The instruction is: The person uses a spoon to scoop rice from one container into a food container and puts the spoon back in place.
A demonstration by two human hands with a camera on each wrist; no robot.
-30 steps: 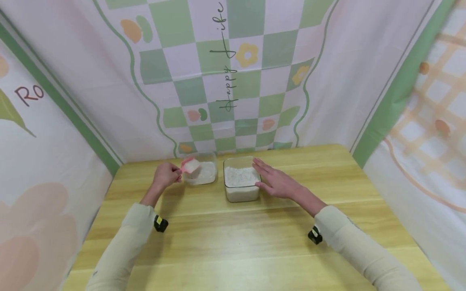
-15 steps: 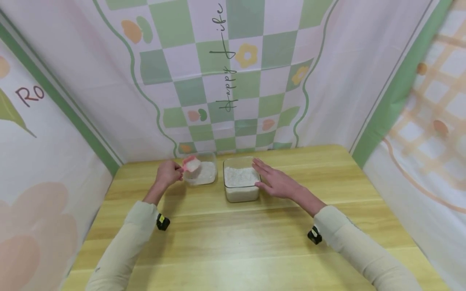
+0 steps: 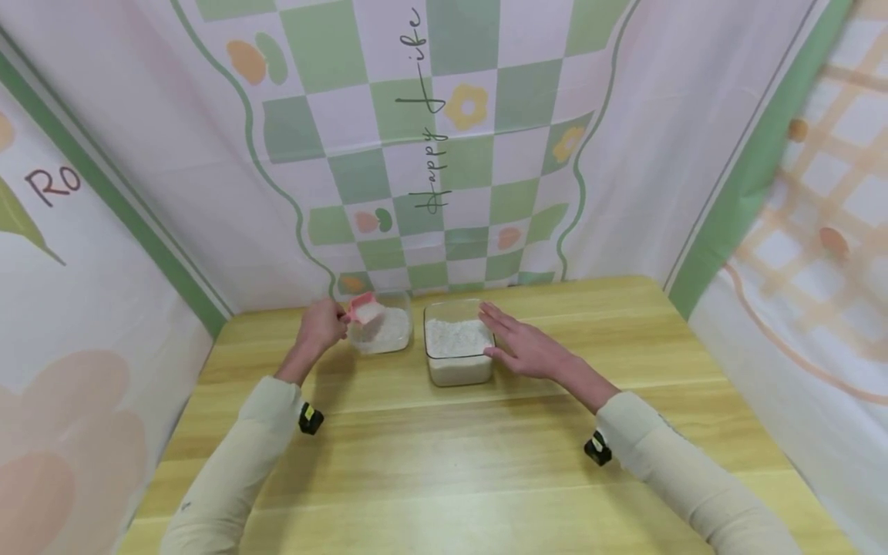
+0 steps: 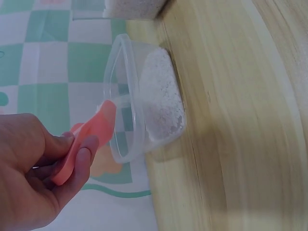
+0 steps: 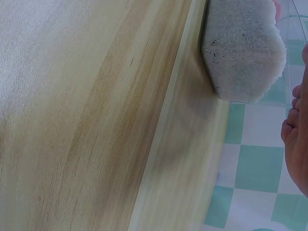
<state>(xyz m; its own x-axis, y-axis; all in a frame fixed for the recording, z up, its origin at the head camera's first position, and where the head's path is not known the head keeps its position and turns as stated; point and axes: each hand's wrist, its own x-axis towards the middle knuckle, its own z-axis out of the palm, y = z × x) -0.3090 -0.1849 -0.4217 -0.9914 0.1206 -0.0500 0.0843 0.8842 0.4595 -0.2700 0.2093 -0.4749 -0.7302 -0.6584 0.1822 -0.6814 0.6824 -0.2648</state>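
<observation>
Tub (image 3: 459, 343) of white grains beside scoop (image 3: 364, 311), checkered cloth (image 3: 444, 154) behind.

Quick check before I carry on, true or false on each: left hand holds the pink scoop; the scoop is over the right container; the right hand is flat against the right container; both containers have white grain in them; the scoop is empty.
1. The left hand holds the pink scoop. True.
2. The scoop is over the right container. False: it is over the left container.
3. The right hand lies flat against the right container. True.
4. Both containers hold white grain. True.
5. The scoop is empty. False: it carries white grain.
</observation>
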